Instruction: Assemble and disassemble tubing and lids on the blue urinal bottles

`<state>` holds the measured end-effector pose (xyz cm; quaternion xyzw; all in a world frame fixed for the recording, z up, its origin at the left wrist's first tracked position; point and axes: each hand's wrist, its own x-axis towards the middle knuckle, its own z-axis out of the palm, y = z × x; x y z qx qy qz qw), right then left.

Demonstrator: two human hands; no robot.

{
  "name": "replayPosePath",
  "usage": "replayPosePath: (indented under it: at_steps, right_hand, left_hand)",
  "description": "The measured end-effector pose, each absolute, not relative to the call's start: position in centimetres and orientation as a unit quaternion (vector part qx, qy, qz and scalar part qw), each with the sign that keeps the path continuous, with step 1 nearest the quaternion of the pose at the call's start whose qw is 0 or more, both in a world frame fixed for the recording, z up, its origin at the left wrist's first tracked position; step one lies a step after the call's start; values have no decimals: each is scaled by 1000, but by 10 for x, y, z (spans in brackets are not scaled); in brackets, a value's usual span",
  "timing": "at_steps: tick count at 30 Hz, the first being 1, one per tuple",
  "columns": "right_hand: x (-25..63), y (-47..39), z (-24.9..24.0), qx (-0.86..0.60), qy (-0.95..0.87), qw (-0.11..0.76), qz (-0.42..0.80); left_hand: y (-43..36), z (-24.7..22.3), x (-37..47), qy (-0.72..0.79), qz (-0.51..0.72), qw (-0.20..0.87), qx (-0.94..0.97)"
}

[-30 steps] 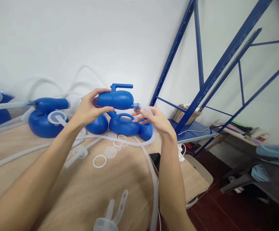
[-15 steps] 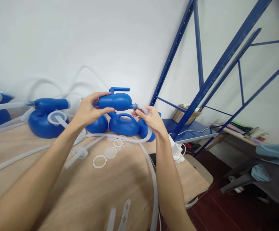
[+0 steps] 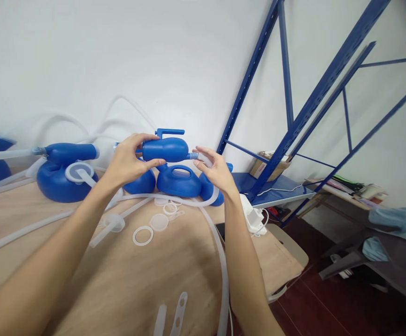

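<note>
Raised over the back of the table, a blue plastic bottle [image 3: 165, 150] lies on its side with a handle-like bar on top. My left hand [image 3: 130, 156] is closed around its left end, thumb in front and fingers on top. A narrow spout with a clear fitting [image 3: 193, 156] points right from the bottle. Close to that fitting, my right hand [image 3: 216, 169] has its thumb and fingers around a translucent white hose [image 3: 205, 160], fingers partly stretched. The hose end meets the fitting, though how far it sits on it I cannot tell. Below stands a blue bottle with a loop handle [image 3: 179, 182].
More blue bottles [image 3: 65, 179] with hoses stand at left. White rings [image 3: 143, 235], a translucent disc [image 3: 159, 222] and perforated strips [image 3: 179, 313] lie on the wooden table [image 3: 119, 284]. A power strip [image 3: 255, 218] sits right, near a blue metal rack [image 3: 290, 135].
My right hand's fingers have loosened and stretched upward beside the hose end. My left hand still holds the bottle in nearly the same place. The view has shifted slightly.
</note>
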<state>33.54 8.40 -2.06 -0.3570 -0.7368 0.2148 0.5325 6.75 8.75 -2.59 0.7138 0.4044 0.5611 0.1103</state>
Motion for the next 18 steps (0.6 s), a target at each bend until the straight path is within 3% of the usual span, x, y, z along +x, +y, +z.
replayPosePath:
  at_steps: [7, 12, 18]
  right_hand:
    - [326, 62, -10, -405, -799, 444, 29]
    - [315, 60, -12, -423, -781, 459, -26]
    - [304, 63, -21, -419, -741, 524, 11]
  left_hand:
    - [75, -21, 72, 368, 547, 18, 751]
    - [71, -23, 78, 384, 598, 50, 701]
    - [72, -29, 84, 416, 617, 102, 660]
